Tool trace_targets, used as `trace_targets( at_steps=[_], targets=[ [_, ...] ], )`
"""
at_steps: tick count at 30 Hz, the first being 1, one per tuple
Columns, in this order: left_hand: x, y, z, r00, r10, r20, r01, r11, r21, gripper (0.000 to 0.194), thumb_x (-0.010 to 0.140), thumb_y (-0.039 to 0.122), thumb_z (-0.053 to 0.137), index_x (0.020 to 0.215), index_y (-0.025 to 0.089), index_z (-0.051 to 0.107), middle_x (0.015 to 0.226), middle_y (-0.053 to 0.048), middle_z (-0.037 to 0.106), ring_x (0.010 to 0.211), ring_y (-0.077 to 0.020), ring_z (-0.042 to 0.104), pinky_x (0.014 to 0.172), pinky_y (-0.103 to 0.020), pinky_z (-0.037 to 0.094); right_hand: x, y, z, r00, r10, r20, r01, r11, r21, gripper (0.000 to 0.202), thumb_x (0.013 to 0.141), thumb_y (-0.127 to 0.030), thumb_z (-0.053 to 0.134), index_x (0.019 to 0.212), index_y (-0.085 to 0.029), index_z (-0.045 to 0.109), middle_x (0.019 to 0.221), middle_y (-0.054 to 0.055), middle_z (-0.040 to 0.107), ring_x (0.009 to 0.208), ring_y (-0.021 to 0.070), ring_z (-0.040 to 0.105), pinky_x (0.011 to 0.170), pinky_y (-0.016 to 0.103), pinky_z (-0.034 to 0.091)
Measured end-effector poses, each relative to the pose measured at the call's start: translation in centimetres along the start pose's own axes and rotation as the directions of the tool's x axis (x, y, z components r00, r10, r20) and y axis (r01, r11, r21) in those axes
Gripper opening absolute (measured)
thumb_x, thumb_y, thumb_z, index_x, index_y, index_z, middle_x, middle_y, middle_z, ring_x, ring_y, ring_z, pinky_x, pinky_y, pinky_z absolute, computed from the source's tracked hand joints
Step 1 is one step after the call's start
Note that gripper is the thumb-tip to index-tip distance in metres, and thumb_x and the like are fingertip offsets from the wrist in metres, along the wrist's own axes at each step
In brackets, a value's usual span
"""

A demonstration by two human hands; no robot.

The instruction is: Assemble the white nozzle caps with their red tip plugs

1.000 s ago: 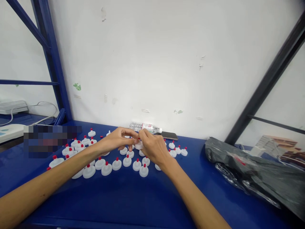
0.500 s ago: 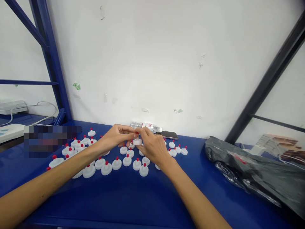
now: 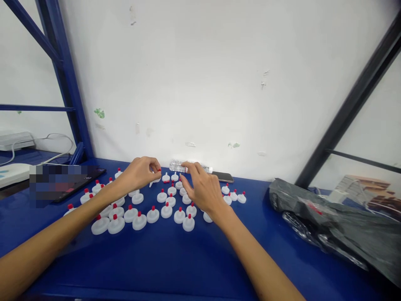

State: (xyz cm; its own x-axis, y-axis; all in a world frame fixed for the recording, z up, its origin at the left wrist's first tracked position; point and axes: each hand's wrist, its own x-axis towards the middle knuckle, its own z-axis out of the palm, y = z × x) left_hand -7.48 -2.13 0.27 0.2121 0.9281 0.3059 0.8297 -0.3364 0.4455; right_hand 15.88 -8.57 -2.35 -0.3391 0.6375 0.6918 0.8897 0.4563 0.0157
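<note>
My left hand [image 3: 140, 171] pinches one red cap [image 3: 159, 170]; my right hand [image 3: 203, 188], fingers apart, hovers near over twenty white lids [image 3: 153, 216].

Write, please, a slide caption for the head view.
Left hand pinching a red tip, right hand open, among white red-tipped lids on a blue table.

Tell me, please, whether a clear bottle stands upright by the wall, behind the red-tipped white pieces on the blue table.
Not quite: the head view shows the clear bottle lying on its side, not upright. It is by the wall, behind the red-tipped white pieces on the blue table.
</note>
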Motion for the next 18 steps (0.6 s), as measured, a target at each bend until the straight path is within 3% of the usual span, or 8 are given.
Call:
trace_targets(
  at_steps=[3,8,13,18],
  targets=[
    [0.2,-0.6,0.5,0.988,-0.062,0.145,0.054,0.997,0.059,0.008,0.088,0.021,0.077,0.089,0.016,0.071,0.087,0.0,0.072,0.079,-0.0168,0.067,0.074,-0.032,0.054,0.0,0.0,0.0,1.0,0.004,-0.012,-0.003,1.0,0.01,0.032,0.113,-0.034,0.043,0.139,-0.025,0.059,0.122,0.003,0.072,0.085,0.0157,0.072,0.057,0.028,0.041],
    [0.0,-1.0,1.2,0.916,-0.145,0.374,0.111,0.988,0.111,0.016,0.096,0.029,0.075,0.094,0.014,0.07,0.085,0.001,0.072,0.068,-0.0127,0.067,0.067,-0.029,0.059,0.0,0.1,0.2,1.0,0.007,-0.03,-0.007,1.0,0.002,0.024,0.11,-0.03,0.047,0.123,-0.025,0.067,0.115,0.002,0.072,0.074,0.0149,0.068,0.054,0.029,0.036],
    [-0.2,-0.9,1.3,0.929,-0.133,0.344,0.066,0.978,0.2,0.018,0.095,0.033,0.076,0.095,0.016,0.072,0.096,-0.002,0.074,0.083,-0.0169,0.07,0.082,-0.037,0.06,0.0,0.2,0.3,0.999,0.007,-0.047,-0.007,1.0,0.008,0.022,0.109,-0.028,0.048,0.118,-0.024,0.068,0.113,0.002,0.073,0.07,0.0137,0.066,0.053,0.029,0.033],
    [-0.2,-1.3,0.5,0.937,-0.105,0.332,0.038,0.979,0.2,0.032,0.085,0.037,0.077,0.112,0.021,0.075,0.1,-0.003,0.078,0.08,-0.0189,0.071,0.074,-0.032,0.056,-0.1,0.4,0.5,0.998,0.0,-0.061,0.003,0.999,0.042,0.02,0.108,-0.025,0.05,0.116,-0.023,0.068,0.108,0.002,0.073,0.069,0.0132,0.065,0.053,0.028,0.032]
  ],
)
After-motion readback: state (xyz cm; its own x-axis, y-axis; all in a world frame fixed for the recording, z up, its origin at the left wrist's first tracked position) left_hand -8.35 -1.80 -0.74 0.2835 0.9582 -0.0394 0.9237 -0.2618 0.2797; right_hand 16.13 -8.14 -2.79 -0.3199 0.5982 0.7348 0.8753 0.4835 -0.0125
